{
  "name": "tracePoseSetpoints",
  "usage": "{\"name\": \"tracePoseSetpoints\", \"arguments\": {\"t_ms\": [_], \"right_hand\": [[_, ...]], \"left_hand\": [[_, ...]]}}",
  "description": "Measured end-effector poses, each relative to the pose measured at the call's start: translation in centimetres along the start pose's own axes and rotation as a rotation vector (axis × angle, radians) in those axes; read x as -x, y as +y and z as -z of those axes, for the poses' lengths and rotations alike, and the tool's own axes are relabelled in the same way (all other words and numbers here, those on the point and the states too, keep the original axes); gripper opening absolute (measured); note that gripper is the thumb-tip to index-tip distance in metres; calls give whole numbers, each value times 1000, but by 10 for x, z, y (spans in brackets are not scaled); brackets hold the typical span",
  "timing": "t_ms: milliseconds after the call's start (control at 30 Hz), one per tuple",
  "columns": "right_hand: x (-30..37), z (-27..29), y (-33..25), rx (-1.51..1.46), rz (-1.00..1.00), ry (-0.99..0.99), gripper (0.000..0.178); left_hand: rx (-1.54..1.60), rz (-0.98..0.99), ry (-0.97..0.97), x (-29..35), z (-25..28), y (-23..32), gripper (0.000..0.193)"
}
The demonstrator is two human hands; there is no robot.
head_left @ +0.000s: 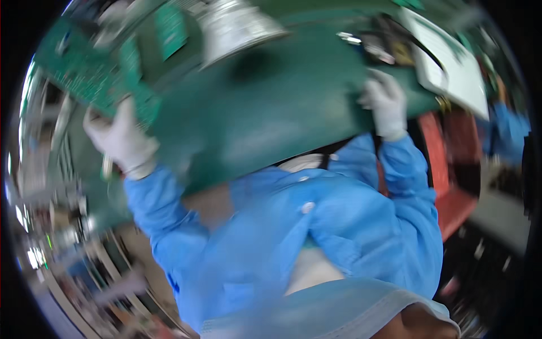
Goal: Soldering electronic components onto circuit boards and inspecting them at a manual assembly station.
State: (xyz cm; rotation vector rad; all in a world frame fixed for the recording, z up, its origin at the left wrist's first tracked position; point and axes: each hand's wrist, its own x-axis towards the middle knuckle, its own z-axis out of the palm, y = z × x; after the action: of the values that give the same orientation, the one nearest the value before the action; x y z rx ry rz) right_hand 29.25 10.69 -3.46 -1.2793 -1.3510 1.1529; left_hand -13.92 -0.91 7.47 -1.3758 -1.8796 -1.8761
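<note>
My left hand [121,138], in a white glove, is at the left side of the green bench top [243,113]. Its thumb and fingers close on the near edge of a green circuit board [84,76], which is tilted and smeared by motion. Over the right part of the bench is my right hand [387,107], gloved too. Its fingers curl inward; blur hides what they hold, if anything.
A silvery lamp shade [237,31] hangs over the far side. More green boards [170,31] are at the back left. Dark tools [389,42] lie beside a white tray [446,62] at the right. A red chair [449,175] and another person's blue sleeve [508,133] are farther right.
</note>
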Motion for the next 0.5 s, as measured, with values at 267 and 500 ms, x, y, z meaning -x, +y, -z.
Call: {"name": "tracePoseSetpoints", "arguments": {"t_ms": [267,500], "right_hand": [[66,52,43,480,598,68,23],[140,165,95,698,79,503,23]], "left_hand": [[-817,-687,-862,-144,-128,-165,32],[-1182,-514,-992,-144,-173,-209,34]]}}
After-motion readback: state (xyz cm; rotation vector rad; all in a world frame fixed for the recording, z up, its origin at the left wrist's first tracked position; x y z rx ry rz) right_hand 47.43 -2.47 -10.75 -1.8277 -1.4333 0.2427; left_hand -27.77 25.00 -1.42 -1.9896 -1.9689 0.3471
